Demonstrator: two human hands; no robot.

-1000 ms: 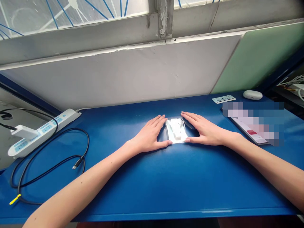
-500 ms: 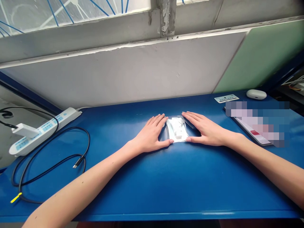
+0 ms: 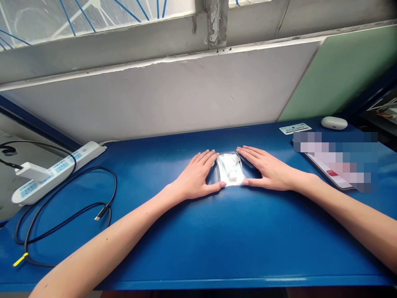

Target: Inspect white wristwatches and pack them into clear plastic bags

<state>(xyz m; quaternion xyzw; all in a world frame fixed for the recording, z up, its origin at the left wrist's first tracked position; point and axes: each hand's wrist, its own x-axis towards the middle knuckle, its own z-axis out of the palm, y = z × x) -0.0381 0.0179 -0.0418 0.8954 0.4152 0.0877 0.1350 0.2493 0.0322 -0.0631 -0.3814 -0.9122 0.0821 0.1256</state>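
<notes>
Packet [image 3: 228, 170] lies on the blue table [image 3: 217, 240], near its middle, between left hand [image 3: 196, 176] and right hand [image 3: 267, 170], fingers loosely together, thumbs apart, tips at its edges; pressure cannot be told. Uneven inward pushing could buckle its thin-looking wrapping.

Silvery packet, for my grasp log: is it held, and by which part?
Left hand and right hand touch the packet at opposite side edges; whether it's firmly held can't be told.

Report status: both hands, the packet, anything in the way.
Left hand and right hand open, at opposite edges of shiny packet. Packet on blue table, white piece within its outline. No obstruction seen.
</notes>
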